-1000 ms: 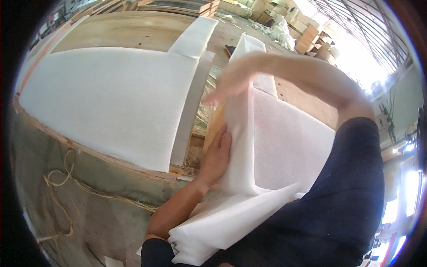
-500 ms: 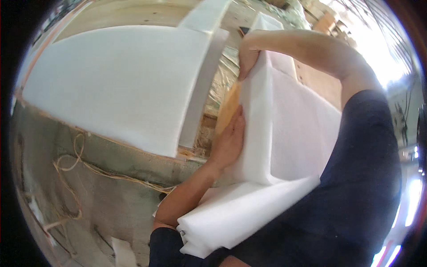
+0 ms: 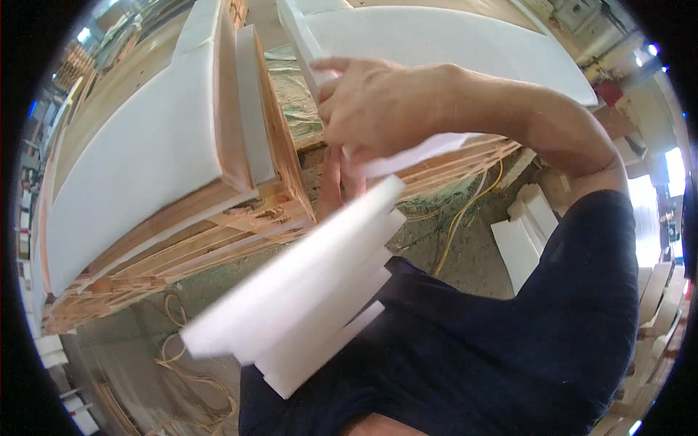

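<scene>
1. I am seeing my right hand (image 3: 378, 109) reaching across the upper middle of the view, fingers curled shut on the top edge of a thin white foam sheet (image 3: 418, 152).
2. My left hand (image 3: 338, 178) is showing only partly, just below the right one; its fingers are lying flat against the foam, mostly hidden behind it, so I cannot tell how tightly it is gripping.
3. A stack of thick white foam slabs (image 3: 305, 291) is sitting tilted in front of my dark-sleeved chest, low in the middle of the view, blurred at its edges.
4. To my left, a wooden frame (image 3: 218, 232) is carrying a large white foam panel (image 3: 138, 167) on its face.
5. Another foam-covered panel (image 3: 451, 43) is lying beyond my right hand.
6. Yellow cord (image 3: 465, 203) and loose white foam offcuts (image 3: 520, 243) are lying on the floor to the right.
</scene>
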### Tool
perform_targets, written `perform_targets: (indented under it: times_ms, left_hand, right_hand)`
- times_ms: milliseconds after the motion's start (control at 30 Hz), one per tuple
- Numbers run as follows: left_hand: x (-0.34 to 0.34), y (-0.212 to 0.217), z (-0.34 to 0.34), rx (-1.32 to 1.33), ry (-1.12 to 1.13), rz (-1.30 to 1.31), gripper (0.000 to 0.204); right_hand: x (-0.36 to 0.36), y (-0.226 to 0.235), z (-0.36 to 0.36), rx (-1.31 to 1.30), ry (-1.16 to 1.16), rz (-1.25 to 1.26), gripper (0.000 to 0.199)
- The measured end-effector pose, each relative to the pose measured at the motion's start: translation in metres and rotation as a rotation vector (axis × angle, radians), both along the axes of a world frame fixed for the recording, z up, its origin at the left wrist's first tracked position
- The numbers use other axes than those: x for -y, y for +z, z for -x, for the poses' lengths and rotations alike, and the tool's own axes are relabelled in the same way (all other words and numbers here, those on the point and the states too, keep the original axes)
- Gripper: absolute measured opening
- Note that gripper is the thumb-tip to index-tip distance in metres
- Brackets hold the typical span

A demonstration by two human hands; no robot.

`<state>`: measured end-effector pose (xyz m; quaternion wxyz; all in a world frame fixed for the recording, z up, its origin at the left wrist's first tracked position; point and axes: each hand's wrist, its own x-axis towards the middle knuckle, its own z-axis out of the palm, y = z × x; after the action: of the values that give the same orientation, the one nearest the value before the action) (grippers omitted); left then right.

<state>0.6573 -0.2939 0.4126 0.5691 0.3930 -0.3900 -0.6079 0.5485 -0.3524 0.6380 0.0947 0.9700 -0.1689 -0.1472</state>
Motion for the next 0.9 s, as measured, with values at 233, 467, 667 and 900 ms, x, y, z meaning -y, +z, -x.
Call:
perform_targets:
  times_ms: [233, 467, 667, 900]
  left_hand:
    - [-0.024, 0.011, -0.011, -0.032, -0.028, 0.065, 0.051]
    - [-0.029, 0.002, -0.009, -0.019, 0.000, 0.074, 0.052]
    - [-0.027, -0.011, 0.000, 0.045, 0.024, 0.077, 0.054]
    - [-0.021, 0.014, 0.032, -0.225, -0.044, -0.123, 0.040]
  right_hand:
    - [-0.063, -0.031, 0.022, 1.041, 0.103, 0.281, 0.019]
    - [-0.129, -0.166, 0.031, 1.472, -0.848, -0.499, 0.028]
    - [-0.049, -0.188, 0.042, 1.669, -0.884, -0.780, 0.031]
    - [-0.040, -0.199, 0.131, 1.640, -0.854, -0.632, 0.031]
